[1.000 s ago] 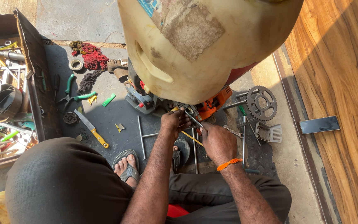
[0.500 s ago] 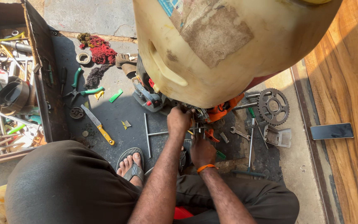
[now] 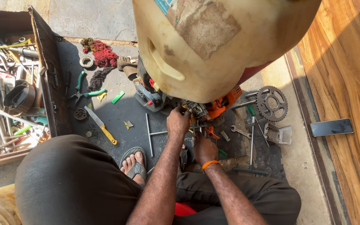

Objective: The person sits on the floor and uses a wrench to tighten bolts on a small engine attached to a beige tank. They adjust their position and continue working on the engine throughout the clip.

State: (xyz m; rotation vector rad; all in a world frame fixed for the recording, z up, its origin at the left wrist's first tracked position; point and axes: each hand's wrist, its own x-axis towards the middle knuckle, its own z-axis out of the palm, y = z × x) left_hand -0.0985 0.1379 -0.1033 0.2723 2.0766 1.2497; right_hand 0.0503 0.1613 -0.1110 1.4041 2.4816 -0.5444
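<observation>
Just below the middle of the frame, a small orange and grey engine (image 3: 205, 109) lies on the dark mat (image 3: 121, 112), its long axis running from lower left to upper right, the orange end toward the upper right. A big cream plastic jug (image 3: 226, 46) hangs over it and hides its upper part. The left hand (image 3: 178, 121) is curled closed against the engine's near side, touching it; what it grips cannot be told. The right hand (image 3: 204, 149) sits just below, fingers bent around a small tool whose kind is unclear. A T-handle wrench (image 3: 148, 134) lies left of the hands, a sprocket (image 3: 271, 103) to the right, and an open toolbox (image 3: 9, 91) fills the left edge.
</observation>
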